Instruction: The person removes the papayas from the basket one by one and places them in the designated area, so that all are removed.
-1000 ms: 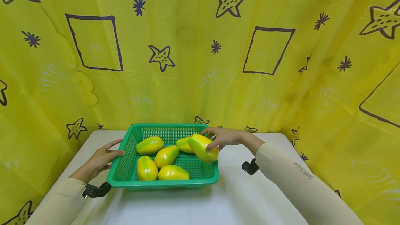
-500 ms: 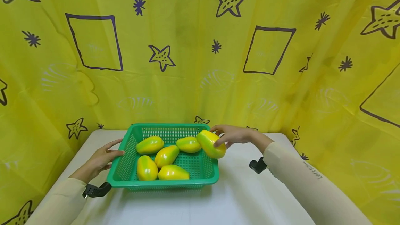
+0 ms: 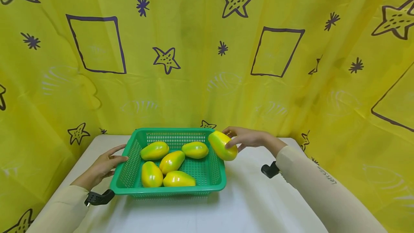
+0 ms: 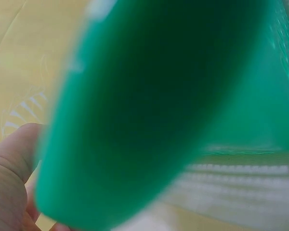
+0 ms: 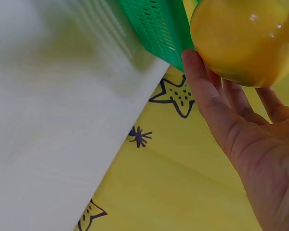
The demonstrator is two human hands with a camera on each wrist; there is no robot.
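A green plastic basket (image 3: pixel 168 190) with perforated walls stands on the table, holding several glossy yellow-green papayas (image 3: pixel 172 162). My left hand (image 3: pixel 102 166) is at the basket's left side, thumb on the rim and other fingers lower against the outside. In the left wrist view, the blurred green rim (image 4: pixel 86 183) hides much of that hand. My right hand (image 3: pixel 244 137) holds another papaya (image 3: pixel 223 145) over the basket's right rim, thumb on the near side. The right wrist view shows its fingers spread round the papaya's rounded end (image 5: pixel 243 43).
A white table (image 3: pixel 258 197) lies under the basket and extends to its right and front. Behind and on both sides hangs a yellow curtain (image 3: pixel 194 92) with dark stars and squares. Black wrist mounts (image 3: pixel 270 170) stick out from both forearms.
My right hand has carried the papaya to the right and slightly up, from over the basket's inside to over its right rim. The left hand and basket stay in place.
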